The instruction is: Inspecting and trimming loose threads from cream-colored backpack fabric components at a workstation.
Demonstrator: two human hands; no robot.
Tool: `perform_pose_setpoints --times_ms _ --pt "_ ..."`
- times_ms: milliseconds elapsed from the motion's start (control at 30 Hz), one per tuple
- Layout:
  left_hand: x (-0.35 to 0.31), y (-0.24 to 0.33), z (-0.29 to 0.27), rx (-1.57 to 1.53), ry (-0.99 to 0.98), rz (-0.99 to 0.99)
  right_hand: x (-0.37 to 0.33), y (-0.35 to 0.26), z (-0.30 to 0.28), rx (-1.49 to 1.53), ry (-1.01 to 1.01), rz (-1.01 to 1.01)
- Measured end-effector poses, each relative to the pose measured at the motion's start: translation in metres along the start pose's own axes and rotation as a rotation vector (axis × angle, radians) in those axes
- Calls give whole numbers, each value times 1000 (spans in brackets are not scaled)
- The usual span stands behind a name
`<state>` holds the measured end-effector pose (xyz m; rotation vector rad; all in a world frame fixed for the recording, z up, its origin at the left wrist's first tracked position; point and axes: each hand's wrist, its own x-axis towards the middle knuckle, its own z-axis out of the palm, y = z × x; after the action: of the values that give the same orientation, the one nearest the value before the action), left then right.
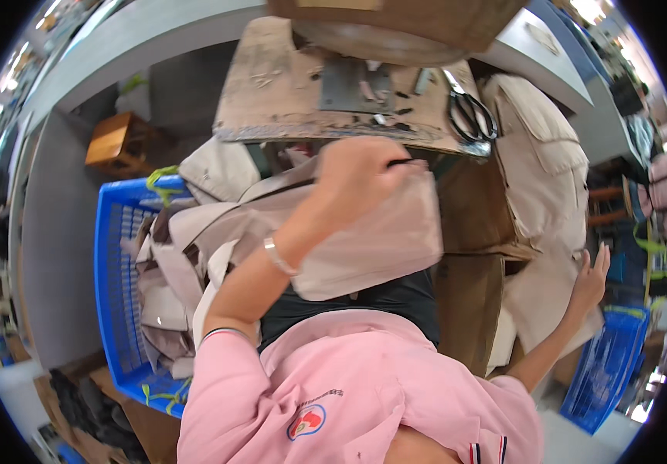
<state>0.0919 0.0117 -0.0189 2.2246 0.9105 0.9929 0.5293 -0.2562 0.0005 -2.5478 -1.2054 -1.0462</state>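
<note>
My left hand (360,176) is closed in a fist on the upper edge of a pale pinkish-beige fabric bag piece (376,251). A bit of black trim pokes out beside the fist, and a black strip runs along the piece to the left. The piece lies over my lap. Out to the right, my right hand (592,277) has its fingers stretched and spread, beside a hanging beige fabric panel (538,290). Above that panel, a beige bag (538,162) with a flap pocket drapes over a cardboard box (469,301).
A worn wooden worktop (264,100) ahead carries black-handled scissors (469,112), a metal plate (337,81) and scraps. A blue basket (105,255) full of fabric pieces stands at left, a wooden stool (117,139) behind it. Another blue basket (604,371) is at far right.
</note>
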Motion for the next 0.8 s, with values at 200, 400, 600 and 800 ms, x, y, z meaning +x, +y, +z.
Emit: perform_pose_setpoints --times_ms 200,400,600,800 --pt "-3 39 34 69 -58 83 -92 -225 -74 847 -263 -635" --pt "-33 66 39 -16 -142 236 -100 -364 -91 735 -264 -891" --pt "-84 1 -29 -30 -33 55 -71 -352 -52 1017 -174 -747" --pt "-108 -65 -34 167 -157 -34 -20 -329 -63 866 -30 -745"
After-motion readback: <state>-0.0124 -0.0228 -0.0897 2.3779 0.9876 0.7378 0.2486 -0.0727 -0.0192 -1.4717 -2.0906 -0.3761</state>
